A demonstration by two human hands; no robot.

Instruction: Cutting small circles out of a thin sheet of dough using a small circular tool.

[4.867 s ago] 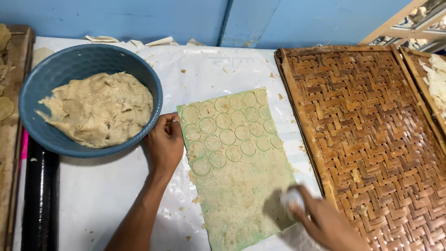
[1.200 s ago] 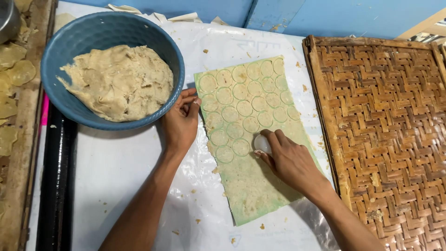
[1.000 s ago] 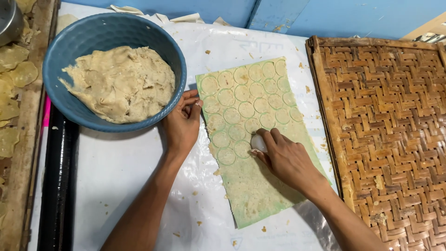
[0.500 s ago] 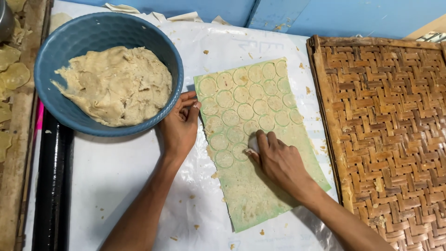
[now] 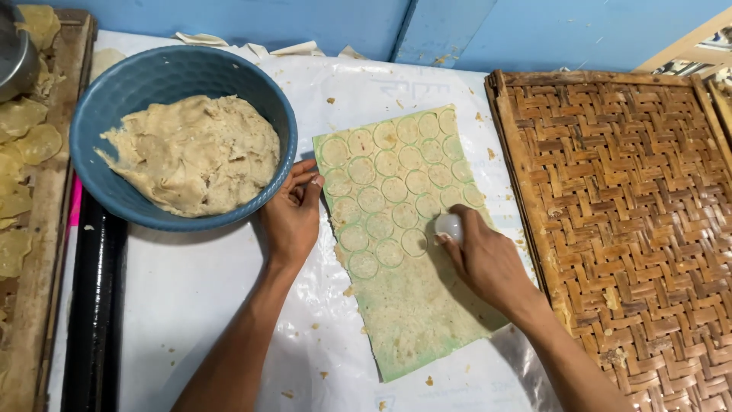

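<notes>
Since half a second ago my right hand has slid toward the right edge of the dough sheet, and the small white round cutter now shows past my fingertips again. My right fingers are clenched around that cutter, pressing it down on the sheet beside the lowest row of stamped circles, near the sheet's right edge. My left hand has stayed put: its fingers lie released and flat, the tips resting on the sheet's left edge and holding nothing. Rows of cut rounds fill the far half of the thin greenish sheet, while the near half is uncut. It lies on white plastic over the bench. Just left of my left hand stands a blue bowl of pale dough. On my right lies a woven bamboo tray; a black roller lies along the left side.
</notes>
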